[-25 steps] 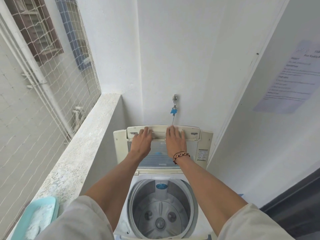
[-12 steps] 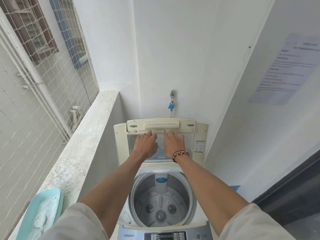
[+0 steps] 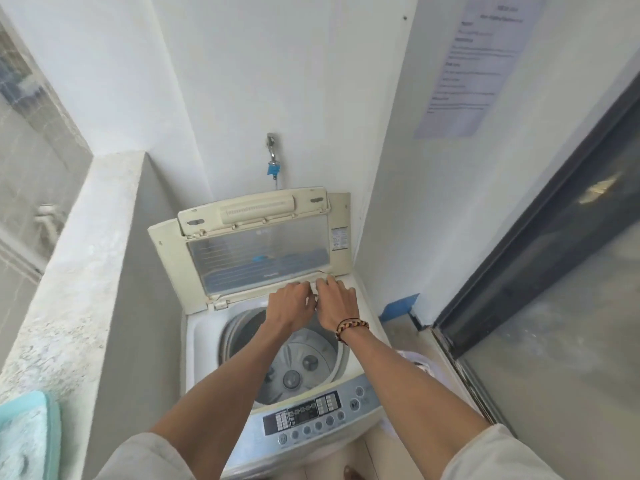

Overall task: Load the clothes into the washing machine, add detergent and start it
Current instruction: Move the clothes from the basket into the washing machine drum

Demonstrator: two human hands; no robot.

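Note:
The top-loading washing machine (image 3: pixel 204 344) stands in the corner with its folding lid (image 3: pixel 256 251) raised against the wall. Its drum (image 3: pixel 301 365) holds no clothes, and the grey control panel (image 3: pixel 311 420) is at the near edge. My left hand (image 3: pixel 291 308) and my right hand (image 3: pixel 337 303) hover side by side over the back of the drum. Their fingers are loosely bent at the lid's lower fold, and neither holds anything. A braided band is on my right wrist.
A teal tray (image 3: pixel 52 427) with white stuff sits on the concrete ledge (image 3: pixel 86 271) at the lower left. A tap (image 3: pixel 272 150) is on the wall above the lid. A pale basket-like thing (image 3: pixel 420 363) shows right of the machine, beside a dark-framed glass door (image 3: pixel 519 237).
Both hands have come down from the lid's upper edge to its lower fold. The lid stays raised. The view has tipped down, so the control panel now shows.

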